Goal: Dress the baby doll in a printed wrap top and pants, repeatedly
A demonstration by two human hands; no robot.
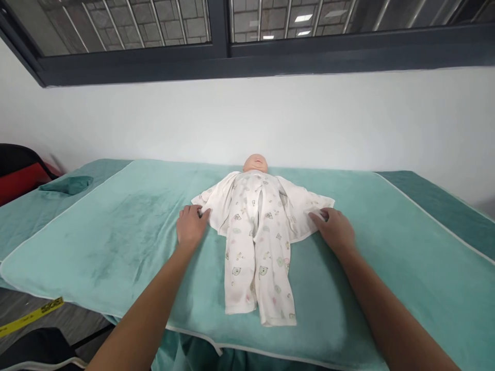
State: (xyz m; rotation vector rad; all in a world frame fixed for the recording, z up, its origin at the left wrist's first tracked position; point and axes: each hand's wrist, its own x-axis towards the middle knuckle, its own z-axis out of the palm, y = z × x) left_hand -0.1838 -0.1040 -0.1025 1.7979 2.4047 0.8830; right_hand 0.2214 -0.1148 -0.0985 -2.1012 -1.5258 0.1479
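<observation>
A baby doll [256, 164] lies on its back on a teal blanket [127, 226], dressed in a white printed romper [259, 242] with the legs pointing toward me. My left hand [191, 225] rests on the tip of the romper's left sleeve, fingers curled on the cloth. My right hand [335, 228] lies on the end of the right sleeve, fingers pressing it down. Both sleeves are spread out sideways.
The blanket covers a table against a white wall under a dark-framed window. A small folded teal cloth [68, 184] lies at the far left. A red and black object [19, 172] stands at the left edge. Yellow tape [33, 315] marks the floor.
</observation>
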